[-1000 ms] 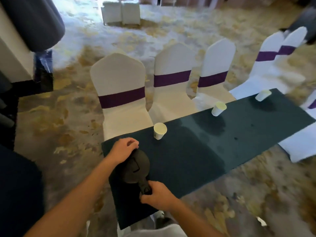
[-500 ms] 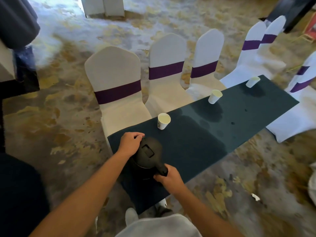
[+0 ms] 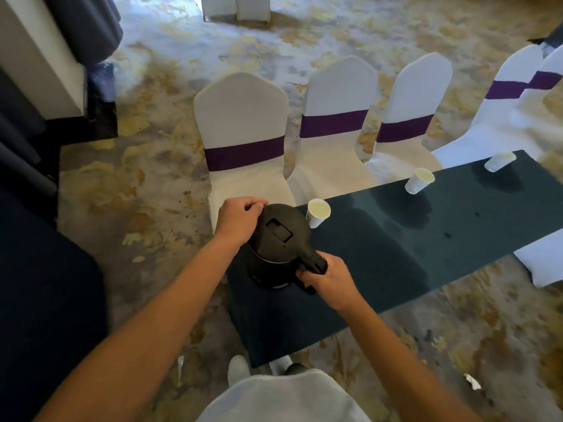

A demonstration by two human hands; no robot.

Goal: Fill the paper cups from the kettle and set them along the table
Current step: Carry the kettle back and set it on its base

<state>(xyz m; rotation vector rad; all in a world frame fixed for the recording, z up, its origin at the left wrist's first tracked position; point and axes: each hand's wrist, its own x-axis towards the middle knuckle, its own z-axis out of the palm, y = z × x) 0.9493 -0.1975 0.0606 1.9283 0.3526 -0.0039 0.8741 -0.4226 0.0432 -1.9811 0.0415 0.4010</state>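
At the near end of the table [image 3: 396,269], which is covered in a dark green cloth, we see the black kettle [image 3: 275,248] standing at the cloth's left edge. Whether its base rests fully on the cloth we cannot tell, since the body tilts slightly in this view.

Our right hand [image 3: 327,277] grips the kettle's handle, fingers curled round it from below and the thumb on top. Our left hand [image 3: 239,219] rests on the far left side of the lid, fingers bent over the rim; we cannot tell whether it presses a catch or merely steadies the lid.

Three paper cups stand along the far edge of the table:
- The nearest cup [image 3: 317,212] sits just beside the kettle's spout side, close to the lid. Its mouth faces us and the inside looks pale; we cannot tell whether it holds liquid.
- The middle cup [image 3: 419,180] stands well apart from the first, further right.
- The far cup [image 3: 499,161] stands near the table's far right end and is blurred.

Behind the table we see a row of white-covered chairs [image 3: 243,132] with purple sashes, set close to the far edge. The floor is a patterned carpet [image 3: 122,193] in grey and gold.
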